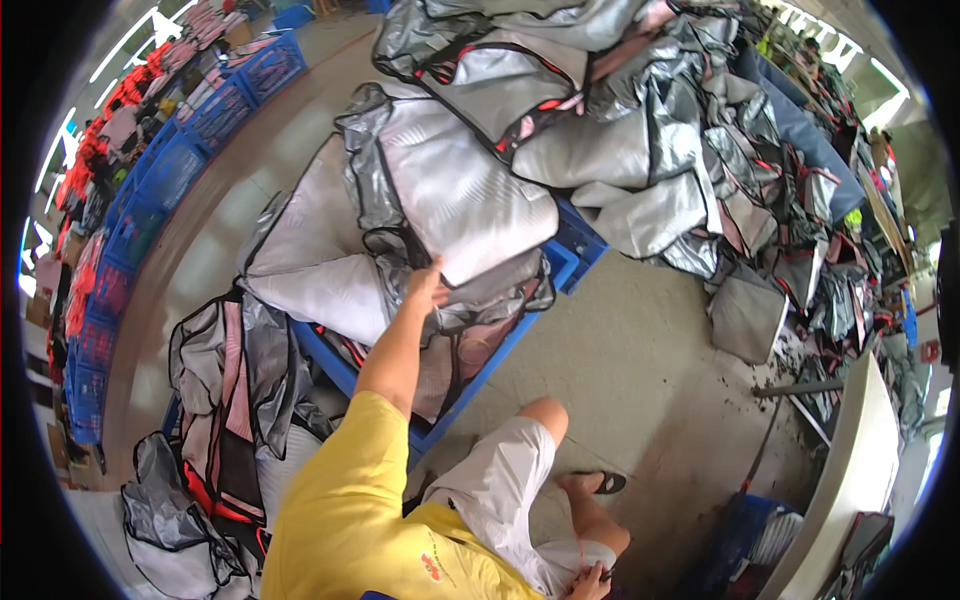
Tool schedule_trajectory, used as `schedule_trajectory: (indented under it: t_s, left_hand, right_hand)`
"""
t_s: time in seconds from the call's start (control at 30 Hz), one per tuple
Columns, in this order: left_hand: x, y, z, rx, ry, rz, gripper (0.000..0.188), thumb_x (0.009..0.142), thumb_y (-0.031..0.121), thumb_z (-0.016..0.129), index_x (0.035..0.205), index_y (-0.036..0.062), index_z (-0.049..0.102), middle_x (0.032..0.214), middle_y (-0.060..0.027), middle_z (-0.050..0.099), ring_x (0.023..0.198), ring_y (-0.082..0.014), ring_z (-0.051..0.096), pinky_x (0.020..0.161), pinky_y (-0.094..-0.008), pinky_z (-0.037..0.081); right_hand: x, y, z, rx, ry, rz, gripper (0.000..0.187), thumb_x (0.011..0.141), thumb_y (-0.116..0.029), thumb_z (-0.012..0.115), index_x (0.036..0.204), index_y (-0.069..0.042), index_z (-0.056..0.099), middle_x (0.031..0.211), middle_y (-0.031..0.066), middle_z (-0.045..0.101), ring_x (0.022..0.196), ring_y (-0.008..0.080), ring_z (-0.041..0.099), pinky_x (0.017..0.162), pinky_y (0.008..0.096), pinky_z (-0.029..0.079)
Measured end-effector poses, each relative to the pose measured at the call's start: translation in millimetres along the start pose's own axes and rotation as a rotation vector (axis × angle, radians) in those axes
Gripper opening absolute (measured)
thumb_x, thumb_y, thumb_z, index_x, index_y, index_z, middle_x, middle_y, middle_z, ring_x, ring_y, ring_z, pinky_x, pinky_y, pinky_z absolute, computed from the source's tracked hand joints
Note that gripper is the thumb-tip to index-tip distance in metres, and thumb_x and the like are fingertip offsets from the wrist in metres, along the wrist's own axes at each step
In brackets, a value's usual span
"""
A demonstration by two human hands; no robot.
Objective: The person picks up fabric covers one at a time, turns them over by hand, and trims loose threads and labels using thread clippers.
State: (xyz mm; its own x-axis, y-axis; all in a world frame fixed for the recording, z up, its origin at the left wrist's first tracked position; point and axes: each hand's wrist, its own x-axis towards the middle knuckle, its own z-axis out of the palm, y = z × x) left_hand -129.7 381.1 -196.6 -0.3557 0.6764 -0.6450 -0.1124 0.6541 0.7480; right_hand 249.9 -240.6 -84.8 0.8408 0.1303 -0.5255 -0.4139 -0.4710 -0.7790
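Note:
My left arm reaches forward to a heap of silver-lined insulated bags. At the end of it my left hand (428,288) is closed at the dark-trimmed lower corner of a silver bag (465,190) with a broad, pale quilted panel. Other limp bag pieces lie under and beside it, over a blue plastic crate (470,405). Low in the picture, by my knee, my right hand (590,583) is closed, its fingers curled around something small and dark. That thing is mostly hidden and too small to name.
A large pile of silver bags (640,140) rises beyond and to the right. More bags (215,400) lie at the left. Blue crates (170,165) full of goods line the far left. On the right stand a white tabletop (840,480) and a blue bin (745,545).

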Motion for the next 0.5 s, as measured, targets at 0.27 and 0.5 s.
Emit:
schedule_trajectory:
  t_s: [0.27,0.5]
  left_hand:
    - [-35.6,2.9,-22.2,0.261,-0.253,0.206,0.042,0.102,0.043,0.063,0.090,0.0025,0.066,0.074,-0.0059,0.070,0.055,-0.0165,0.064,0.045,-0.0315,0.048]
    - [-39.1,20.8,0.8,0.258,-0.025,0.136,0.056,0.098,0.052,0.067,0.111,-0.0021,0.067,0.098,-0.0156,0.071,0.077,-0.0278,0.069,0.058,-0.0399,0.056]
  right_hand:
    - [3.3,-6.7,15.0,0.081,-0.122,0.016,0.019,0.101,-0.019,0.071,0.096,-0.006,0.059,0.069,0.0012,0.059,0.052,0.0103,0.049,0.043,0.0266,0.036]
    - [12.9,-1.2,19.7,0.036,-0.181,-0.117,0.019,0.102,-0.022,0.069,0.094,-0.006,0.062,0.070,0.0013,0.060,0.051,0.0094,0.048,0.042,0.0254,0.035]
